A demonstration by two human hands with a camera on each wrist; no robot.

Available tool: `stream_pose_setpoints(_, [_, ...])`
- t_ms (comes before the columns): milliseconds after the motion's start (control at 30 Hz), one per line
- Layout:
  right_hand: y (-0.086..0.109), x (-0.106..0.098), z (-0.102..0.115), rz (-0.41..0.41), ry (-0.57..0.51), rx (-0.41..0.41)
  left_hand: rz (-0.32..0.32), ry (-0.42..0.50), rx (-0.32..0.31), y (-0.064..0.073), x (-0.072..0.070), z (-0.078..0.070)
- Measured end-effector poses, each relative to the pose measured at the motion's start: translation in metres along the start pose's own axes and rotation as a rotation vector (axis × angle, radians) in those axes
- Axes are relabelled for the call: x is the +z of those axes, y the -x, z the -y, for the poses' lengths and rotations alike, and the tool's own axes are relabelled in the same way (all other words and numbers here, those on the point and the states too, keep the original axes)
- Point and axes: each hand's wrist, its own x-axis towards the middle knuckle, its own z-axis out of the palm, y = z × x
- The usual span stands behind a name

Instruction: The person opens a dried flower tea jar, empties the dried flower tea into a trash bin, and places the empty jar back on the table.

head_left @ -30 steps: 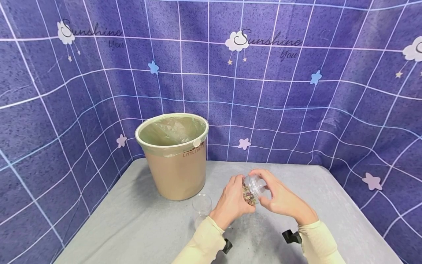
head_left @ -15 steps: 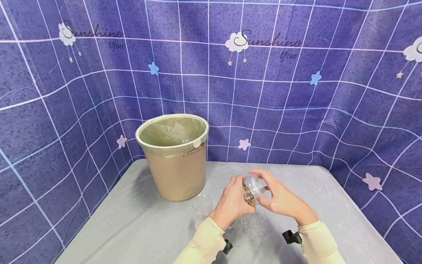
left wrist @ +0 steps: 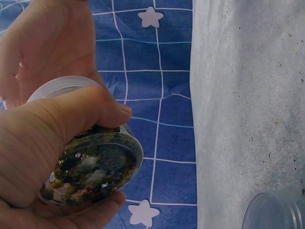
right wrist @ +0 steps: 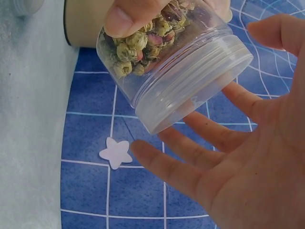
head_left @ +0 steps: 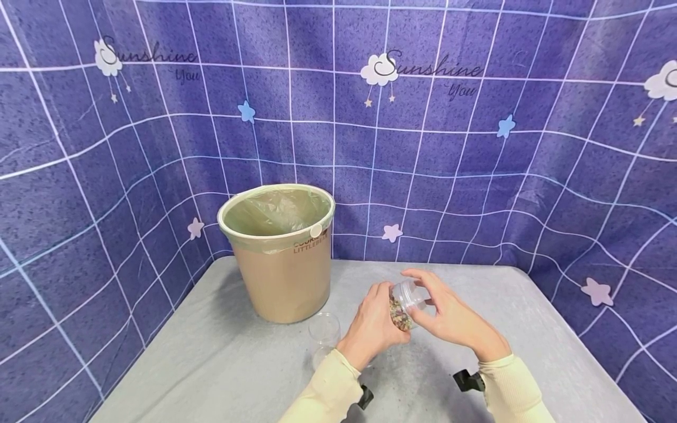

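My left hand grips a clear plastic jar tilted on its side above the table. Dried flower buds, greenish-yellow with some pink, fill part of it. On the jar's mouth sits a translucent screw lid, facing my right hand. In the right wrist view the right hand's fingers spread behind the lid's rim, and the thumb stands apart from it. The left wrist view shows the left thumb across the jar's side, with the jar's base toward the camera.
A beige bin with a green liner bag stands at the back left. A clear container is on the grey table, partly behind the left forearm. Small dark crumbs dot the tabletop. A blue checked curtain surrounds the table.
The right thumb and fingers have shifted slightly at the lid, and the hand has loosened around it. The left hand and jar keep nearly the same place.
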Motion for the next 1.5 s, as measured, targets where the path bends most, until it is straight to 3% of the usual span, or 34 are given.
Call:
stream_pose_setpoints(500, [0.000, 0.002, 0.001, -0.020, 0.076, 0.056, -0.012, 0.001, 0.026, 0.002, 0.000, 0.001])
stream_pose_setpoints(867, [-0.001, 0.009, 0.004, -0.029, 0.125, 0.147, -0.014, -0.016, 0.029, 0.003, -0.001, 0.001])
stream_pose_setpoints(1267, [0.001, 0.012, 0.010, -0.023, 0.104, 0.284, -0.022, -0.025, 0.045, 0.005, -0.001, 0.001])
stream_pose_setpoints(1500, [-0.002, 0.012, 0.011, -0.012, 0.036, 0.366, -0.031, -0.035, 0.062, 0.005, -0.001, 0.001])
